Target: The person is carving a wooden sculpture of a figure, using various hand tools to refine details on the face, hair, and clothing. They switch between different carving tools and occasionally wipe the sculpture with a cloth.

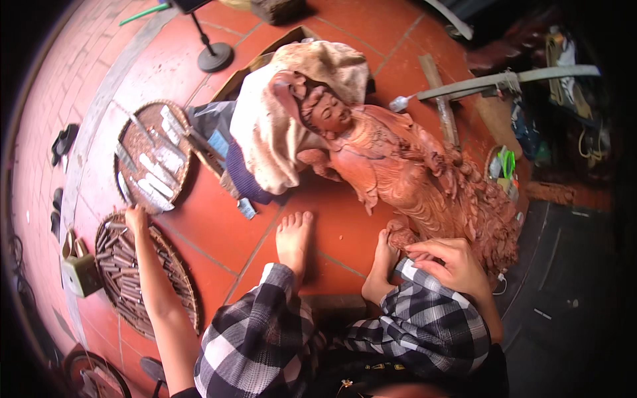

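A reddish-brown carved wooden statue (398,166) of a robed figure leans back, its head and shoulders against a bundle of cream cloth (262,126). My left hand (137,219) is stretched far out to the left, at the upper edge of a round woven tray (192,292) full of brown tool handles. Its fingers look curled downward; whatever they hold is hidden. Over my right knee rests my right hand (454,264), fingers loosely bent and apart, nothing visible in them. Those fingertips lie close to the lower part of the statue, though I cannot tell whether they touch.
A second woven tray (182,186) holds several pale metal blades and wood chips. A black stand base (215,58) stands behind it. An olive box (81,272) sits left of the handles. A clamp bar (544,74) crosses wooden pieces at right. My bare feet (294,242) are on red tiles.
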The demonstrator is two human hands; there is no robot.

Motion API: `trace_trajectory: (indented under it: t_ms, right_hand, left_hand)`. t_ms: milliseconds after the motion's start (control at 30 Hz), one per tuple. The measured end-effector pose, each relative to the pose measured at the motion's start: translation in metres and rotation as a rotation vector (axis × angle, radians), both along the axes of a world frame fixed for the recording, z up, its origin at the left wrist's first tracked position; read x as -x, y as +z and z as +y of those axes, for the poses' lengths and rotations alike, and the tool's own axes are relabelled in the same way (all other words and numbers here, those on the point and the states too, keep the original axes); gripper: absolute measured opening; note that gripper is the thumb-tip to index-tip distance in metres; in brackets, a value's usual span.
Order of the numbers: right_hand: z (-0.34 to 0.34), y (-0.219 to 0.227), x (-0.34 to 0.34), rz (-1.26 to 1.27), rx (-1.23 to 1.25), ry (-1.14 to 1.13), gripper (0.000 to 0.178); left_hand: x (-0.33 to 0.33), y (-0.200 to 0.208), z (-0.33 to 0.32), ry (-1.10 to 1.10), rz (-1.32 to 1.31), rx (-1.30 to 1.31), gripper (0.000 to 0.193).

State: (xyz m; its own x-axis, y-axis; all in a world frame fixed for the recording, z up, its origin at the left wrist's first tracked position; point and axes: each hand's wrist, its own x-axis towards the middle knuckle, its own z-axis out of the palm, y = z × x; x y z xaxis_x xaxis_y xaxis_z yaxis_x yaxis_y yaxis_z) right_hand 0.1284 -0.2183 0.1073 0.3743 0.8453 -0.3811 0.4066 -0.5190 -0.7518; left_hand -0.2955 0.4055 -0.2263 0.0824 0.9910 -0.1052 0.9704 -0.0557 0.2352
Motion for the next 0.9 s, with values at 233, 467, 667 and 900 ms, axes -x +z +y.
trace_trajectory:
  t_ms: [233, 467, 667, 900]
  right_hand:
    - [-0.090, 0.040, 0.015, 0.295, -0.258, -0.407, 0.026]
    - [-0.199, 0.038, 0.109, -0.013, -0.222, -0.616, 0.024]
    - [-0.321, -0.004, 0.149, 0.136, 0.014, -0.976, 0.024]
    - [-0.442, -0.079, 0.058, -0.019, 0.044, -1.339, 0.019]
  left_hand:
    - [-0.103, 0.001, 0.009, -0.111, -0.054, -0.009, 0.031]
    - [-0.189, 0.070, -0.025, -0.333, -0.336, -0.101, 0.032]
    - [-0.272, 0.156, -0.103, -0.740, -0.686, -0.016, 0.033]
    - [-0.361, 0.322, -0.241, -1.423, -0.634, 0.172, 0.024]
